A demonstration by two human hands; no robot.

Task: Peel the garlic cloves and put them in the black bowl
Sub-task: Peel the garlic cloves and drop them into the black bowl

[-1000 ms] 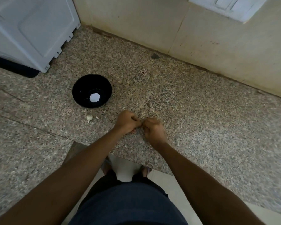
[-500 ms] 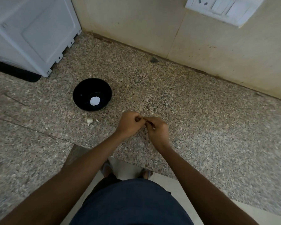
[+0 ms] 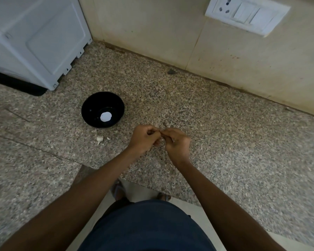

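1. We see a speckled granite table (image 3: 225,133) running along a beige tiled wall (image 3: 152,29).
2. We see a white appliance (image 3: 34,37) standing at the far left of the table on a black base.
3. We see a white switch and socket plate (image 3: 246,14) fixed on the wall at upper right.
4. We see a small dark chip (image 3: 171,71) where the table meets the wall.
5. We see pale floor (image 3: 140,191) beside the table's near edge.

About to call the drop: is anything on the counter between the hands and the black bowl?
Nothing visible. Bare granite counter lies between the left hand, right hand and the black bowl. The loose garlic piece sits below that line.
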